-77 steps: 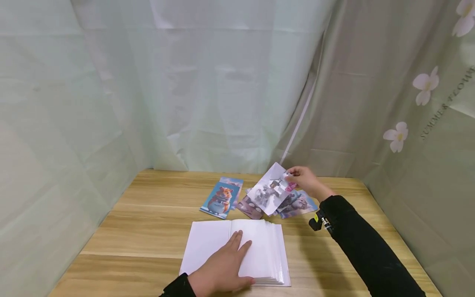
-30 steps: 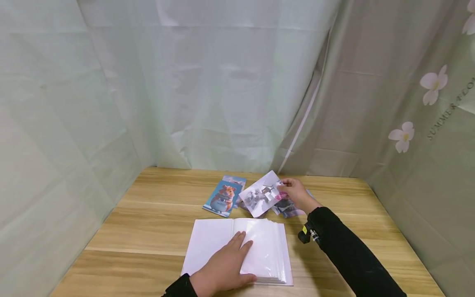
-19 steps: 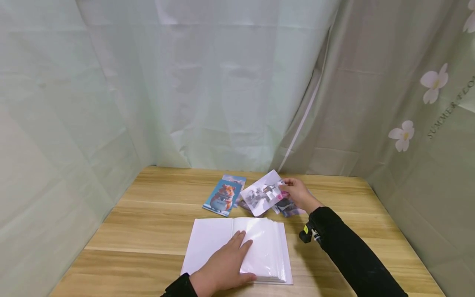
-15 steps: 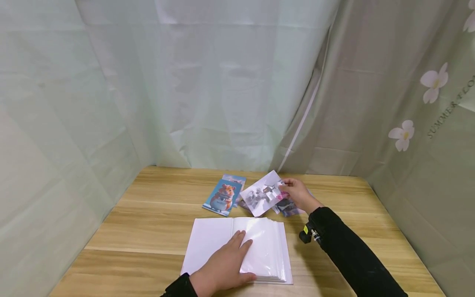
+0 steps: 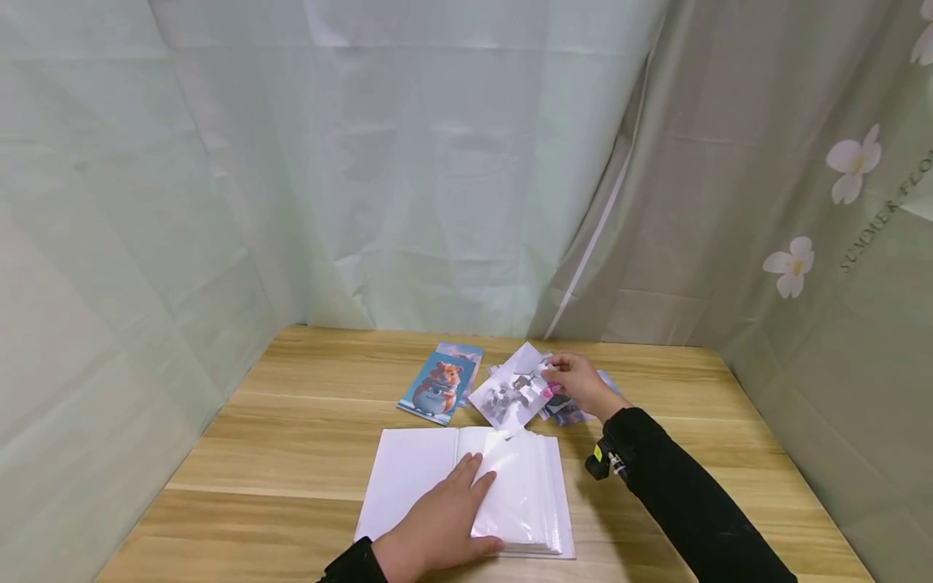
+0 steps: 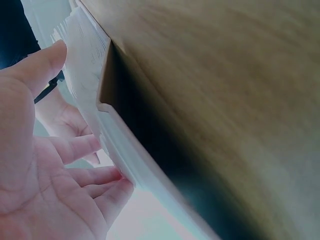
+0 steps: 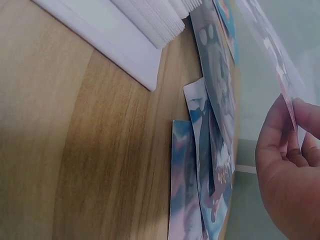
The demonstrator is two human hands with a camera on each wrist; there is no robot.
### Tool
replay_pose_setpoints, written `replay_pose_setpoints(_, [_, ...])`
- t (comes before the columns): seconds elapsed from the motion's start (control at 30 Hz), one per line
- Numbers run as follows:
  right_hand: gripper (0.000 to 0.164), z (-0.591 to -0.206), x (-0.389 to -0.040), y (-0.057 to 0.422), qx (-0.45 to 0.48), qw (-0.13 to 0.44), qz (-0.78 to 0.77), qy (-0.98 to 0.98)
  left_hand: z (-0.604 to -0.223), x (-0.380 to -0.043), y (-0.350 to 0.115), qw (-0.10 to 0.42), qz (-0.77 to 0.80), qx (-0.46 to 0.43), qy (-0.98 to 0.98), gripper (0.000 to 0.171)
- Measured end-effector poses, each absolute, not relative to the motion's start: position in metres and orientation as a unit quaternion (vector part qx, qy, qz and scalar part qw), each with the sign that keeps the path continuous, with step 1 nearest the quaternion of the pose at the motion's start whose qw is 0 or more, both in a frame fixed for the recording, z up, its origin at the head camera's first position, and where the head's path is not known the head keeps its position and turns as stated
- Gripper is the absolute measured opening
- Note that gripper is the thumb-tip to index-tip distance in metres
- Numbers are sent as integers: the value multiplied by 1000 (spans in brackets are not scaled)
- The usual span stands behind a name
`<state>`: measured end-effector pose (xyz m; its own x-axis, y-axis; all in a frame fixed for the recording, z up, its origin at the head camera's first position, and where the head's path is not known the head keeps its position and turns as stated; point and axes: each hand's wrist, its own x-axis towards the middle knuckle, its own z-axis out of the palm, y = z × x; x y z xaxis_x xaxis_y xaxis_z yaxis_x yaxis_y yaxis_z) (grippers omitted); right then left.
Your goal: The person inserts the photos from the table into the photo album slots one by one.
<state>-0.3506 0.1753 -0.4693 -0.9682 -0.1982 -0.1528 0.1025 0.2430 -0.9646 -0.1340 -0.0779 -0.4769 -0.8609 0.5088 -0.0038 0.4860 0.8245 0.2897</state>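
Observation:
An album (image 5: 415, 461) with clear plastic sleeves lies opened flat on the wooden table. My left hand (image 5: 437, 526) rests on its right-hand page, fingers stretched out and thumb near the lower edge. The left wrist view shows those fingers along the album's stack of pages (image 6: 82, 65). At the back my right hand (image 5: 583, 387) pinches a pale picture card (image 5: 503, 398) between thumb and fingers. In the right wrist view this card (image 7: 272, 47) is tilted above the other cards (image 7: 212, 65). Its lower corner overlaps the album's top edge in the head view.
A blue card with a hamster picture (image 5: 437, 390) lies left of the held card, partly over another card (image 5: 466, 354). Several more cards (image 5: 572, 414) lie loosely stacked beneath the right hand. Pale curtains (image 5: 437, 178) stand behind and at both sides of the table (image 5: 255, 453).
My right hand has brought the card a little left and down, its lower corner now at the album's top edge. The left hand stays on the page.

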Motion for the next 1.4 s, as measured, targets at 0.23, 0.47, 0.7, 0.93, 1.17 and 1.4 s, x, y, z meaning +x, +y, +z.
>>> replay_pose_setpoints(0.23, [24, -471, -352, 173, -39, 117, -618, 777, -476, -133, -78, 43, 142, 259, 954, 87])
replay_pose_setpoints(0.47, [28, -469, -357, 170, -44, 111, -592, 797, -475, -134, -77, 52, 144, 257, 954, 87])
replay_pose_setpoints(0.7, [23, -459, -364, 160, -115, 74, -536, 833, -473, -134, -78, 58, 144, 260, 953, 87])
replay_pose_setpoints(0.93, [20, -448, -366, 150, -165, 62, -478, 860, -472, -134, -78, 61, 145, 262, 952, 87])
replay_pose_setpoints(1.17, [17, -443, -372, 145, -182, 67, -453, 870, -473, -135, -78, 60, 142, 264, 952, 88])
replay_pose_setpoints(1.4, [14, -436, -376, 139, -196, 81, -419, 883, -473, -134, -78, 57, 139, 265, 953, 88])
